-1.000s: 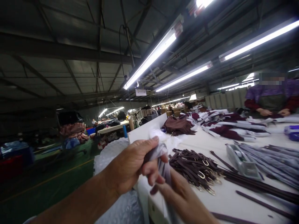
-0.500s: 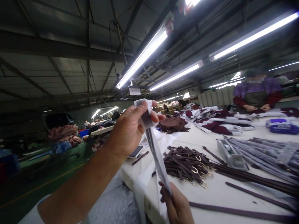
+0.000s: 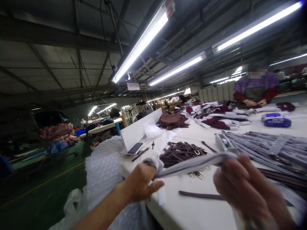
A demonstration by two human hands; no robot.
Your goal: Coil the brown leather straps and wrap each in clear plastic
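A long dark strap in a pale, translucent wrapping [image 3: 192,166] stretches nearly level between my hands, above the table. My left hand [image 3: 142,181] is closed around its looped left end, with the thumb pointing right. At the other end, my right hand [image 3: 249,188] is blurred but its fingers are curled over the wrapped strap. Behind the stretched strap lies a pile of short dark straps [image 3: 181,152] with gold-coloured metal buckles or rings. A single bare dark strap [image 3: 201,195] lies flat on the table below, running toward my right hand.
Wrapped straps [image 3: 261,148] lie at right beside a clear plastic tray [image 3: 224,142]. Farther back are a purple pack [image 3: 275,120], a brown fringed bag [image 3: 174,120] and maroon-and-white pieces [image 3: 216,119]. A co-worker [image 3: 255,88] works across the table. Bubble wrap [image 3: 103,166] hangs beside the left edge.
My left hand has come down and my right hand has moved up and right. The wrapped strap has swung from steeply slanted to nearly level. The view has shifted somewhat.
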